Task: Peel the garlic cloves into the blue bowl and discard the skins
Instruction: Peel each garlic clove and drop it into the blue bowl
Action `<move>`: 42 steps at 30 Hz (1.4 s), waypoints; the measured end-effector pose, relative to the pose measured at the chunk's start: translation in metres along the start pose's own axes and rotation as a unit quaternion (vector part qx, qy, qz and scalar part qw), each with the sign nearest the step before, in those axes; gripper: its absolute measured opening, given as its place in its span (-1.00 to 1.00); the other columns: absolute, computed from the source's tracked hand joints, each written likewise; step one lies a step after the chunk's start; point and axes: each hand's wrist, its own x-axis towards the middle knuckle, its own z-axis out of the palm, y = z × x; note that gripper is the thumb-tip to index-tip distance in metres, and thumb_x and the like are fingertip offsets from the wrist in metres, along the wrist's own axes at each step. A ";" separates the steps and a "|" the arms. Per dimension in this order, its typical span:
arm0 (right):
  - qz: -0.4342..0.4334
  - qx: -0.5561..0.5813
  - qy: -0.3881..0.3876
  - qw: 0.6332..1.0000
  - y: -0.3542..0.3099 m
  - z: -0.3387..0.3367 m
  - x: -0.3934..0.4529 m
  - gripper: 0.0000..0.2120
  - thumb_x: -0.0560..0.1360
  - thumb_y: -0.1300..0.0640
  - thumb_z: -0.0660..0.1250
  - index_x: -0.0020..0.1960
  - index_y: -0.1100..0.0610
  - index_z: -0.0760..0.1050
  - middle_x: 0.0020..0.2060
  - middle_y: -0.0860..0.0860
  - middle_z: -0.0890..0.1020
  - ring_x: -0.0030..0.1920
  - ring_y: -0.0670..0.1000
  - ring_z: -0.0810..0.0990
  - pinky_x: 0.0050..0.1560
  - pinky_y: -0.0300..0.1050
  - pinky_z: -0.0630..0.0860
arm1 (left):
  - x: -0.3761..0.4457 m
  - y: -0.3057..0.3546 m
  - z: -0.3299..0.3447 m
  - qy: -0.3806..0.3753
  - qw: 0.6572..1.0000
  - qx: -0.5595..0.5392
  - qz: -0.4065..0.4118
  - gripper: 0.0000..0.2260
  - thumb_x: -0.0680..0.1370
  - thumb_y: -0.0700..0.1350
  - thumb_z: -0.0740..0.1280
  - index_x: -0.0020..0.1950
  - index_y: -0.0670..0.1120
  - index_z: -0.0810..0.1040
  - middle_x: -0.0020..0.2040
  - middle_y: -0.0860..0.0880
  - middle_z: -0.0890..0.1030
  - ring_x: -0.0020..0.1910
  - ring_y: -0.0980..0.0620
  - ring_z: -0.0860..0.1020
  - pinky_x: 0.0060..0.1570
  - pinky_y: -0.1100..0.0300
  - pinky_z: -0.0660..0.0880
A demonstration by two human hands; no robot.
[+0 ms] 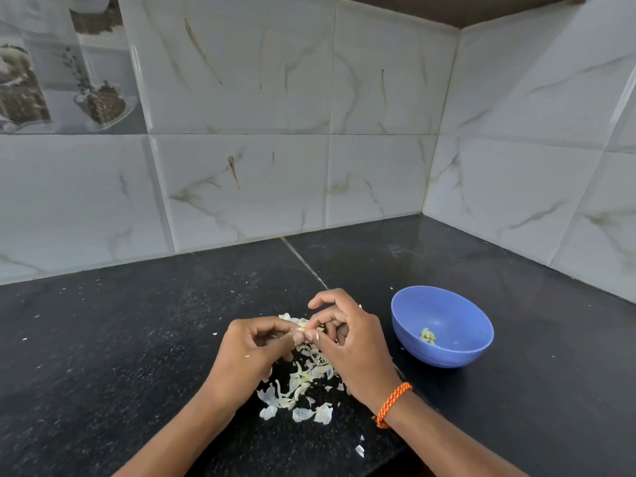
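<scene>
**Both hands on one clove, mid-frame, over the skin pile**

Forearms come in from the bottom edge, both bare. Orange braided wristband (392, 404) sits on the right wrist, lower right of centre.

Left hand (253, 352): fingers curled, thumb and forefinger pinching a garlic clove (301, 328) at frame centre. Right hand (347, 339): thumb and forefinger pinching the same clove from the other side, the other fingers arched up and loosely spread above it. Thumb tips of the two hands nearly meet just below the clove. Clove is small and mostly covered by fingers; can't tell how much skin is on it.

Garlic skins (303, 383): loose pale pile on the desk directly under and between the hands, running down toward the lower centre of the frame. A couple of stray flakes (359, 449) lie apart from the pile, lower down near the desk's front edge.

Blue bowl (442, 325): right of centre, just beside the right hand, not touching it. Upright on the desk. A few peeled cloves (427, 335) lie together on its floor.

Desk (137, 339): black speckled stone, with a seam running diagonally from the wall toward the hands. Small pale specks scattered across the left half.

Marble-look wall tiles (241, 184) fill the upper frame and wrap round a corner at upper right. One printed picture tile (62, 63) at upper left.
</scene>
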 end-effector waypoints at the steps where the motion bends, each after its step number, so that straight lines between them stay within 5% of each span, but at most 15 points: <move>1: -0.003 -0.005 -0.004 1.000 0.000 -0.001 0.001 -0.67 0.51 0.18 0.55 0.16 -0.10 0.53 -0.15 -0.15 0.72 -0.31 -0.05 0.47 -0.23 -0.32 0.40 | 0.000 0.000 0.001 0.001 1.000 -0.010 -0.006 -0.95 0.56 -0.07 0.55 -0.03 -0.01 0.82 -0.21 -0.18 0.73 -0.27 -0.06 0.62 -0.42 0.16 0.40; 9: -0.045 -0.076 -0.019 0.996 0.009 0.003 -0.001 -0.67 0.52 0.20 0.52 0.16 -0.14 0.57 -0.11 -0.20 0.65 -0.25 0.00 0.45 -0.17 -0.14 0.48 | 0.000 -0.001 0.001 0.016 0.997 -0.061 -0.040 -0.97 0.55 -0.22 0.55 -0.05 -0.15 0.80 -0.11 -0.20 0.77 -0.22 -0.13 0.72 -0.41 0.14 0.48; 15: -0.009 0.005 -0.014 1.000 0.009 0.007 -0.007 -0.68 0.51 0.23 0.52 0.16 -0.09 0.59 -0.15 -0.09 0.69 -0.29 0.03 0.43 -0.21 -0.25 0.43 | 0.000 0.002 0.000 0.014 0.996 -0.075 -0.048 -0.92 0.52 -0.23 0.56 -0.03 -0.24 0.77 -0.11 -0.21 0.77 -0.17 -0.13 0.75 -0.38 0.21 0.55; 21: 0.031 0.098 -0.028 0.994 0.005 0.006 -0.009 -0.71 0.60 0.25 0.42 0.22 -0.07 0.61 -0.06 -0.05 0.71 -0.11 0.06 0.60 -0.06 0.11 0.61 | 0.001 0.001 -0.002 0.005 0.995 -0.087 -0.049 -0.88 0.50 -0.22 0.58 -0.01 -0.24 0.77 -0.09 -0.24 0.76 -0.16 -0.11 0.75 -0.34 0.21 0.57; 27: 0.032 0.055 -0.010 0.998 0.001 0.009 -0.010 -0.81 0.58 0.15 0.49 0.16 -0.05 0.66 -0.03 -0.21 0.73 0.06 -0.06 0.69 0.01 -0.14 0.64 | 0.001 -0.002 -0.001 0.003 0.997 -0.066 -0.044 -0.87 0.49 -0.19 0.59 0.00 -0.20 0.77 -0.09 -0.22 0.77 -0.16 -0.12 0.75 -0.34 0.21 0.56; 42: 0.082 0.176 0.031 0.980 -0.007 0.018 -0.010 -0.68 0.44 0.16 0.64 0.13 0.07 0.62 -0.14 0.03 0.74 -0.07 0.03 0.73 0.02 -0.06 0.71 | 0.002 -0.004 0.000 0.066 0.997 -0.022 -0.033 -0.93 0.54 -0.26 0.57 -0.04 -0.10 0.81 -0.12 -0.12 0.79 -0.24 -0.19 0.76 -0.51 0.15 0.51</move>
